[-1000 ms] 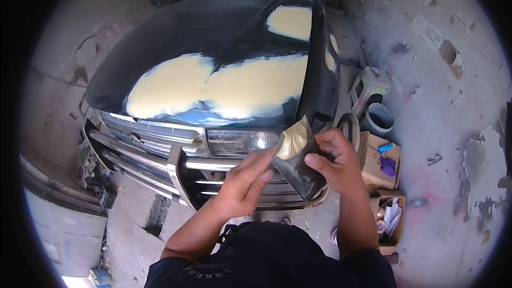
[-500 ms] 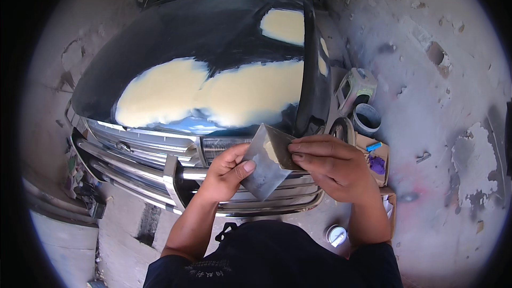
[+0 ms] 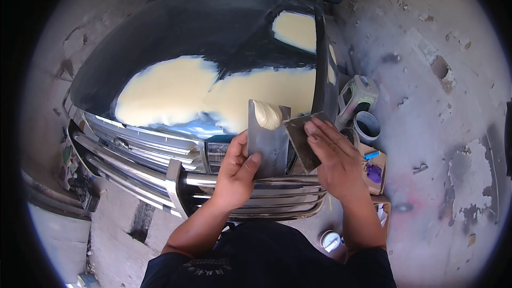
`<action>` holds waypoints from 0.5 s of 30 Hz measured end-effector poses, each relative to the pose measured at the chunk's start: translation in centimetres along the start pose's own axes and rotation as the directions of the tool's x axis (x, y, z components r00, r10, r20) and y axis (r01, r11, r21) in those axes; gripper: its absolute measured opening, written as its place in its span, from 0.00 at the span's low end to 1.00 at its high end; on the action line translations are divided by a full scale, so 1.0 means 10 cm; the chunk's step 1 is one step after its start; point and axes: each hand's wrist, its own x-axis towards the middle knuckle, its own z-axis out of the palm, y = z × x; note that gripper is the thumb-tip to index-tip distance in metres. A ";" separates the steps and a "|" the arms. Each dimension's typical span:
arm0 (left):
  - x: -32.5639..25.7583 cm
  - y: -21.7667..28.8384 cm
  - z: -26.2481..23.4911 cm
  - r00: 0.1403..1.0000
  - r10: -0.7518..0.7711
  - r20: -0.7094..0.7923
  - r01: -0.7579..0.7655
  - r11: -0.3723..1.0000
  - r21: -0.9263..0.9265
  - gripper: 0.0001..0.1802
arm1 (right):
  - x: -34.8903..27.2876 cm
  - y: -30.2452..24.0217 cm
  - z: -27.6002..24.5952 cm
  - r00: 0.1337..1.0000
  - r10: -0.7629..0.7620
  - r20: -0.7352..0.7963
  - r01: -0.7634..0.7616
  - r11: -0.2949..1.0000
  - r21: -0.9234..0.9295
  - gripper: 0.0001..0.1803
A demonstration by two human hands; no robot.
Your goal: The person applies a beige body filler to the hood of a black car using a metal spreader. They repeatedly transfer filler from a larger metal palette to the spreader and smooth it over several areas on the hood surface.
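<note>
My left hand (image 3: 238,177) grips a flat grey metal plate (image 3: 266,152) by its near left side, thumb on top. A smooth lump of cream-coloured body filler (image 3: 266,116) sits on the plate's far end. In my right hand (image 3: 338,162) is a dark, thin rectangular putty spreader (image 3: 301,141), with the fingers laid along its face. The spreader's upper left corner is close beside the plate's right edge. Beyond both hands lies the dark car hood (image 3: 154,32), with wide cream filler patches (image 3: 165,88) over its front and a smaller patch (image 3: 296,30) farther back.
A chrome bull bar (image 3: 173,186) and grille (image 3: 138,141) are just below the hood. To the right stand a grey bucket (image 3: 367,126), a stool-like plastic thing (image 3: 360,93) and a cardboard box (image 3: 377,178) holding a purple item. An open can (image 3: 330,241) rests on the floor.
The spreader has come off the plate toward the right. The plate has turned more upright in view, and the filler now shows as a lump on its far end.
</note>
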 end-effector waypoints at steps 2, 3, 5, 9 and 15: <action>0.00 0.02 0.02 0.999 0.023 0.025 -0.024 0.999 0.048 0.28 | 0.03 -0.04 0.10 0.997 -0.031 0.067 0.035 0.998 -0.056 0.21; 0.01 0.02 0.05 0.999 0.020 0.040 -0.022 0.998 0.052 0.29 | 0.04 -0.04 0.15 0.993 -0.050 0.106 0.060 0.995 -0.085 0.23; 0.02 0.04 0.08 0.998 0.015 0.068 -0.019 0.998 0.064 0.32 | -0.03 -0.02 0.27 0.988 -0.022 0.153 0.029 0.999 -0.039 0.22; 0.01 -0.02 -0.11 0.986 0.140 0.086 -0.160 0.934 0.320 0.30 | -0.11 0.10 0.38 0.972 -0.015 0.235 -0.005 0.997 0.083 0.21; 0.02 -0.01 -0.52 0.933 0.353 -0.075 -0.339 0.929 0.148 0.28 | 0.22 0.79 0.28 0.945 0.243 0.219 -0.250 0.968 0.004 0.25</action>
